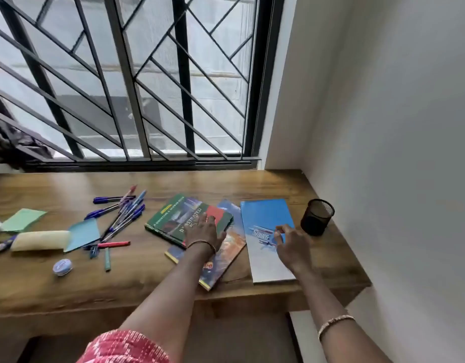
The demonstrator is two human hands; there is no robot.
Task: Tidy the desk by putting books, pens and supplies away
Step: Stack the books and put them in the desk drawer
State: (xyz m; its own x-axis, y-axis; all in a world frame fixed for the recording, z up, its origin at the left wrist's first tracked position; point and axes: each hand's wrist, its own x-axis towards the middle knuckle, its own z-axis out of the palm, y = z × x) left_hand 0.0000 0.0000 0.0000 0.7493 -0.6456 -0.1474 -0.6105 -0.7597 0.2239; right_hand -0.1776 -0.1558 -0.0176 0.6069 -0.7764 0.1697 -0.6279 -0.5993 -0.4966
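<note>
The left hand is lying flat and released on the slanting green book. The right hand is touching the blue book just right of it, which is running near-to-far, with loosely bent fingertips, grasping nothing.

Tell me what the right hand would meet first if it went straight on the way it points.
Probably nothing: the right hand touches the blue book, and beyond lies only bare desk. The black cup stands aside.

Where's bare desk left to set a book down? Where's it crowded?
Free: the back strip of desk between window sill and green book; the front-left strip between round tin and desk edge. Crowded: pens and paper notes at left, blue book and mesh cup at right.
</note>
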